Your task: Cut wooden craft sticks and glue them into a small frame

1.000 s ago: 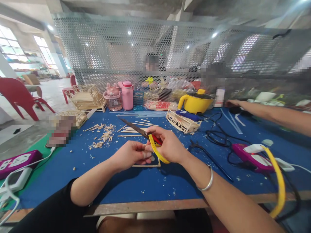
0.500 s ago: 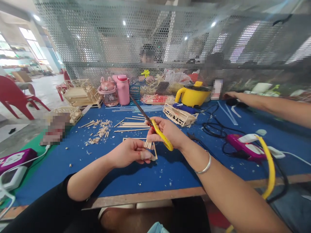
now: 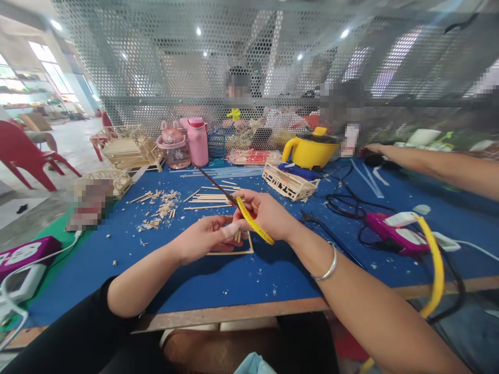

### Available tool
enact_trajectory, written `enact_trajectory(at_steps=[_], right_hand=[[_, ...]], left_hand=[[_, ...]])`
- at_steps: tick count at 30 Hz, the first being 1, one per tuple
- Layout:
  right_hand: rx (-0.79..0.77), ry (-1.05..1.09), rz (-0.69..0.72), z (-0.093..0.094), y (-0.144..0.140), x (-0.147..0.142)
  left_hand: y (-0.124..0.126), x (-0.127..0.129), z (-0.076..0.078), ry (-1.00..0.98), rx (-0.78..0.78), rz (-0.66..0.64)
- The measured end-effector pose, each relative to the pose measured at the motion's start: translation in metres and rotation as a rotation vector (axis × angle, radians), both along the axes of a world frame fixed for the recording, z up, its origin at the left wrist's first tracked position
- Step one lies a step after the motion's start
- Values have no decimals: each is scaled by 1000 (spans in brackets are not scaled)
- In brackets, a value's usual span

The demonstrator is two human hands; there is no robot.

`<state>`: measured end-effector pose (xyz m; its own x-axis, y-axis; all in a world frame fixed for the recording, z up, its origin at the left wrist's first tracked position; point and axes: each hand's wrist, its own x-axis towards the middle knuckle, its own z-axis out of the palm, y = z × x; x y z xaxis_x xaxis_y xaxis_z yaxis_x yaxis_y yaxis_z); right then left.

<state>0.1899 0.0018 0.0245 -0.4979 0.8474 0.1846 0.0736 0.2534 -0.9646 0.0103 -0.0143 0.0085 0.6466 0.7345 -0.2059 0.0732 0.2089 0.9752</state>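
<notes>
While a red chair (image 3: 31, 156) stands on the floor at the far left, a purple power strip (image 3: 27, 250) lies near the left end of the table (image 3: 187, 291). Next come a large wooden model (image 3: 130, 150) and, nearer, a pile of wood scraps (image 3: 166, 208) on the blue surface. Towards the back, a pink jar (image 3: 174, 151) with ears on its lid stands just beside a pink flask (image 3: 198, 144).

The left hand (image 3: 205, 239) pinches a few short sticks (image 3: 237, 236) between thumb and fingers, just beside the other hand. Loose sticks (image 3: 212, 198) lie beyond the hands, and a thin wooden frame (image 3: 234, 253) lies flat on the table below them, partly hidden. The right hand (image 3: 268, 215) is curled around the scissors (image 3: 212, 181) – yellow handle towards the wrist, dark blades pointing up and away to the left; whether the blades are parted cannot be told. A silver bracelet (image 3: 333, 262) circles the right forearm.

Further right, a slatted wooden basket (image 3: 288, 183) sits near a yellow pot (image 3: 314, 153). Pliers (image 3: 335, 236) lie beyond the forearm, then a second purple power strip (image 3: 397, 235). At the far right, another person's arm (image 3: 440, 167) stretches over the table.
</notes>
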Motion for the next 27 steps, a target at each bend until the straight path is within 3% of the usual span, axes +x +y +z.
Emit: enact_trajectory(at_steps=[5, 13, 20, 23, 27], right_hand=[[41, -33, -44, -1, -3, -4], [127, 4, -114, -5, -7, -13], [181, 65, -362, -6, 10, -2], [197, -146, -517, -9, 25, 16], [244, -762, -774, -17, 45, 43]], left_hand=[[-3, 3, -1, -31, -87, 6], [-2, 8, -7, -44, -67, 108], [7, 2, -8, -55, 12, 251], [7, 2, -7, -50, 49, 265], [6, 1, -5, -70, 26, 269]])
